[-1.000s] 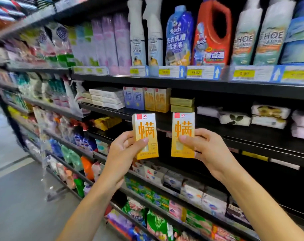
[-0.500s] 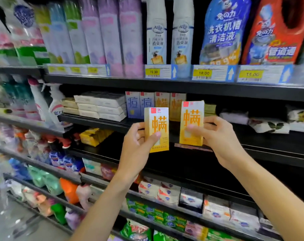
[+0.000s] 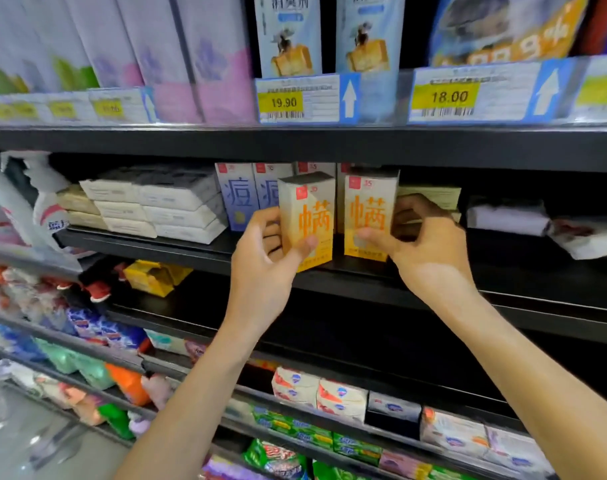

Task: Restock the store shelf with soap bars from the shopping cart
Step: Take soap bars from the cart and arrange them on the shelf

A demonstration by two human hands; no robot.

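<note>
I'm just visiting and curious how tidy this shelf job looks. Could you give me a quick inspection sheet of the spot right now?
Surface: black shelf, bare at its front edge.
Job's things: two yellow soap boxes, left box and right box, upright, at the shelf front.
Clutter: blue soap boxes, white stacked packs, wrapped bars on the same shelf.
Grip: left hand pinches the left box; right hand holds the right box.
Cables: nothing seen.
Surroundings: price tags 19.90 and 18.00 above; stocked shelves below.
</note>
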